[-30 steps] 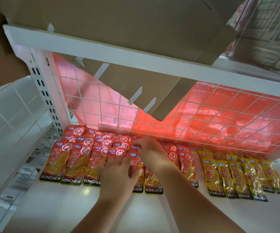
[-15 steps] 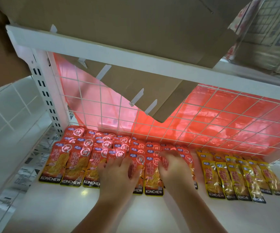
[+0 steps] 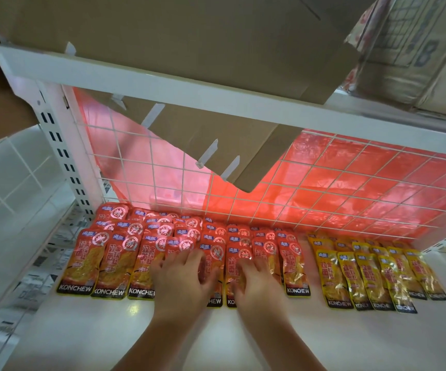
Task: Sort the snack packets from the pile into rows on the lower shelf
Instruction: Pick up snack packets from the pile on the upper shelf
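Several red snack packets (image 3: 101, 263) lie in overlapping rows on the white lower shelf (image 3: 82, 330), from the left upright to the middle. To their right, several yellow snack packets (image 3: 364, 277) form their own rows. My left hand (image 3: 187, 279) lies flat with spread fingers on the red packets in the middle of the front row. My right hand (image 3: 256, 282) rests beside it, fingers extended on the neighbouring red packets. Both hands press down and hide the lower parts of the packets under them.
A white wire grid (image 3: 323, 183) with red plastic behind it closes the back of the shelf. A cardboard box flap (image 3: 230, 135) hangs down from the upper shelf (image 3: 163, 87) above the packets. Bare white shelf surface lies in front of the rows.
My right hand came forward from the back rows and then down onto the front-row red packets beside my left hand, which stayed on the front row.
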The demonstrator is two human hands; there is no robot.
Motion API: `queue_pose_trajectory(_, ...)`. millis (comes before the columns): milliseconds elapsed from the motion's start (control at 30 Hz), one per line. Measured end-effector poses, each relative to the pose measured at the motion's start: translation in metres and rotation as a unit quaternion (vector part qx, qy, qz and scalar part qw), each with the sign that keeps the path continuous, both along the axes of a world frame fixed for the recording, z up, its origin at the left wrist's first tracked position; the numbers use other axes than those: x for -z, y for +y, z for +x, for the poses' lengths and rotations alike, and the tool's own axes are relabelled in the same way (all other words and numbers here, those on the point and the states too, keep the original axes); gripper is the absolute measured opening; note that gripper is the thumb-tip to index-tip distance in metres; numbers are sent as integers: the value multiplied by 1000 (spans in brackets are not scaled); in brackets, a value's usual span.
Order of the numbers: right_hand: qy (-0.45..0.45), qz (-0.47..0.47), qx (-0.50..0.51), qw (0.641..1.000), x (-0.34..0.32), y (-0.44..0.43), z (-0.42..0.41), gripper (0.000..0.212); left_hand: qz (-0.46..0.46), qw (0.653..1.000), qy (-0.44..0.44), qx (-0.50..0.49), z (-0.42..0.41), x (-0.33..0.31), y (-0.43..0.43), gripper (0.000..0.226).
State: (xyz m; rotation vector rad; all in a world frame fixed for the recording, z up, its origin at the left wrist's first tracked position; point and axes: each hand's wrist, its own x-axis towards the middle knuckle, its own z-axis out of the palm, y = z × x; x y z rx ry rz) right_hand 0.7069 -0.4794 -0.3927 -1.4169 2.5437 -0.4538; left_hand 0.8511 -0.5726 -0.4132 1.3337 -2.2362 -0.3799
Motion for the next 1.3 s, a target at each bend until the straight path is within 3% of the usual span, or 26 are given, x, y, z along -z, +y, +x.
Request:
queue_pose_trajectory(267, -22, -30, -9, 999, -8, 0, -1, 47, 3, 1000, 8, -6, 0, -2, 1, 45)
queue_pose_trajectory(567, -16, -127, -11, 992, -39, -8, -6, 37, -54, 995, 85, 25, -4, -23, 5, 26)
queue_pose_trajectory(800, -48, -224, -21, 973, -93, 16, -24, 21, -17, 969, 177, 174, -20, -103, 12, 25)
queue_pose_trajectory(967, -62, -319, -5, 946, -146, 54, -48, 29, -19, 941, 210, 265, -47, -174, 37, 14)
queue_pose_trajectory(1133, 7, -409, 16, 912, -213, 126, -91, 29, -74, 903, 231, 354, -88, -249, 82, 26)
queue_pose_trajectory(1300, 46, -486, 57, 871, -285, 234, -142, 24, -111, 863, 261, 419, -141, -315, 158, 22)
